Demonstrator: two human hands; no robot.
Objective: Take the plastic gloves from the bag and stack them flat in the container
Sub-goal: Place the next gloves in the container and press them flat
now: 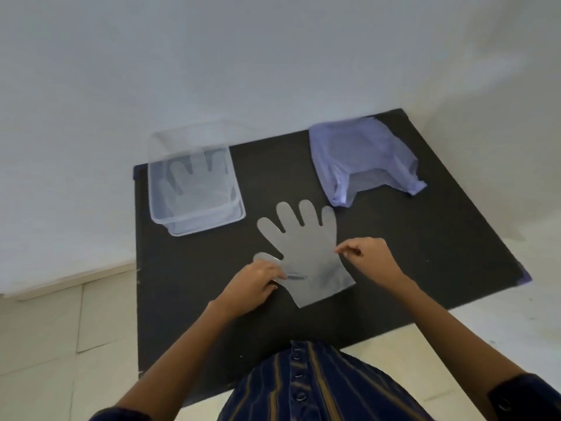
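Both hands hold one plastic glove [306, 253] flat on the black mat [425, 253], between the container [194, 220] and the bag [361, 159].

We note open mat in front of the glove and on its right side; the mat's near edge runs beside the person's striped shirt [306, 387], and its far-left corner sits under the container. Our left hand [258, 282] lies low, its grip pinched on the glove's left edge near the thumb tab. Our right hand [368, 255] is raised at the wrist, its grip pinching the glove's right edge between thumb and forefinger. The glove is thin, translucent grey film, fingers spread and pointing away. The container is clear, rectangular, rigid plastic with another glove [194, 189] flat inside. The bag is crumpled lilac film, lying well apart from the container.
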